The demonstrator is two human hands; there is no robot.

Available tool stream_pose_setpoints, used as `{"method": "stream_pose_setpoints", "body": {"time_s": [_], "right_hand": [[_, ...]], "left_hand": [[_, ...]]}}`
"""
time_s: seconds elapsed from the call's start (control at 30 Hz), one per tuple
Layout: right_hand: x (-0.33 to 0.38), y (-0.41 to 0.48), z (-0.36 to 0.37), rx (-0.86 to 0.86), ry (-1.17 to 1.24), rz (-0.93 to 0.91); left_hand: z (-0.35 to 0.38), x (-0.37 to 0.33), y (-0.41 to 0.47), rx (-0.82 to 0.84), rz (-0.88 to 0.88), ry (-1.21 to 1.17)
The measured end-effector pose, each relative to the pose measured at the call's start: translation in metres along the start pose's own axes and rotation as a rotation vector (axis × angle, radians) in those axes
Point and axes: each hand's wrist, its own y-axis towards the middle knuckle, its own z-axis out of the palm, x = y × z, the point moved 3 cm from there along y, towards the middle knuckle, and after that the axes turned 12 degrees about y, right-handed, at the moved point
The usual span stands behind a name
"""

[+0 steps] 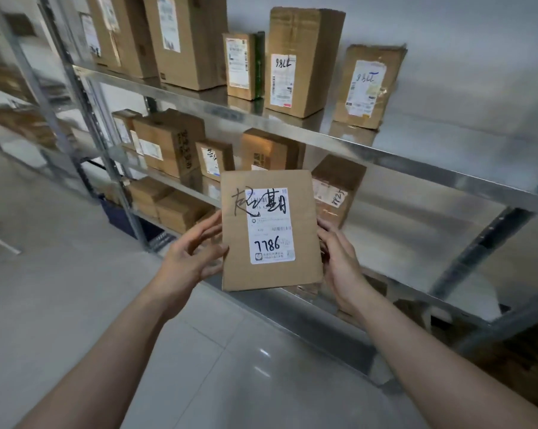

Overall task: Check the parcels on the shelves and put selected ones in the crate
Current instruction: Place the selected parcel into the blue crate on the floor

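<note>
Standing at the metal shelving (292, 131), we hold one flat parcel (271, 274) up in front of us, off the shelves and level with the middle tier. Left hand (196, 252) grips its left edge, fingers curled round the side; right hand (339, 261) grips the right edge, its fingers mostly hidden behind the cardboard. So both hands are closed on the same parcel. It stands upright, face toward us. The white label (271, 226) carries a handwritten "7786" low down and large black marker characters across the top, running onto the cardboard. On the upper shelf, a tall box (301, 88) bears the same digits, written upside down; just left of it is a small box with a green side (241, 68), and to the right, apart, a worn box (370, 88) leaning back toward the wall. Larger cartons (187, 41) fill the shelf's left end. On the middle tier, a taped box (336, 193) sits just behind our parcel's upper right corner, with more brown boxes (168, 144) to the left. Something dark blue (119, 215) sits low by the shelf upright; we cannot tell what it is. The floor (60, 289) is pale tile.
</note>
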Motion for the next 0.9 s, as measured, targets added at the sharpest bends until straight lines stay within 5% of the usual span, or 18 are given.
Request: {"method": "stream_pose_setpoints", "body": {"time_s": [0.43,0.9], "right_hand": [[-0.125,0.063,0.28,0.181,-0.094,0.19],[-0.284,0.259,0.59,0.48,-0.057,0.342]], "left_hand": [[-0.272,0.062,0.038,-0.232,-0.132,0.001],[-0.549,0.111,0.201,-0.538,-0.325,0.077]]}}
